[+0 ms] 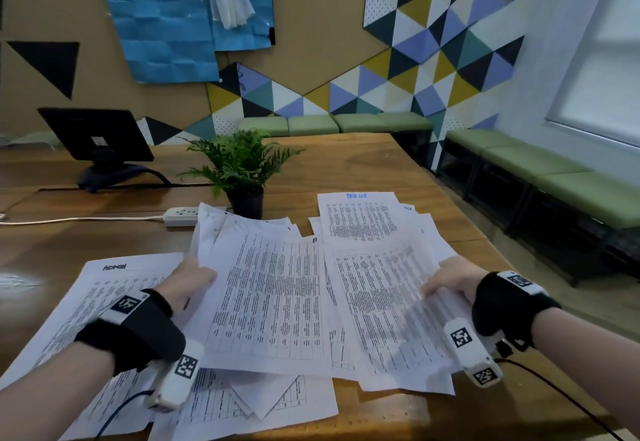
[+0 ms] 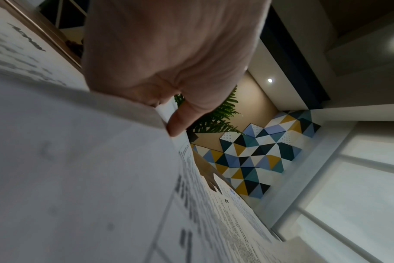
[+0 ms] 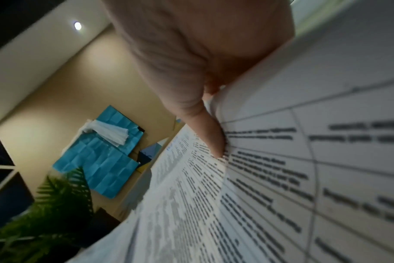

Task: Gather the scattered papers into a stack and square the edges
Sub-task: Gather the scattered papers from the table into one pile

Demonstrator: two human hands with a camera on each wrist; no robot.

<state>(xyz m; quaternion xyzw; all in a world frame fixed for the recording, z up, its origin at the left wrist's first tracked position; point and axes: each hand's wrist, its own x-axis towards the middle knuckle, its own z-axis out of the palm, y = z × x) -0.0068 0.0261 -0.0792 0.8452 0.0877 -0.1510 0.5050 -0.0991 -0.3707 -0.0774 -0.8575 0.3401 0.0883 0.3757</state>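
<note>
Several printed white papers lie fanned and overlapping on a wooden table. My left hand grips the left edge of a lifted bunch of sheets, thumb on top, as the left wrist view shows at the thumb on the papers. My right hand holds the right edge of another overlapping bunch; in the right wrist view its thumb presses on the printed page. More sheets lie flat underneath at the left and near front.
A potted fern stands just behind the papers, with a white power strip and its cable to the left. A dark monitor sits at the back left. Green benches line the walls; the table's right edge is close.
</note>
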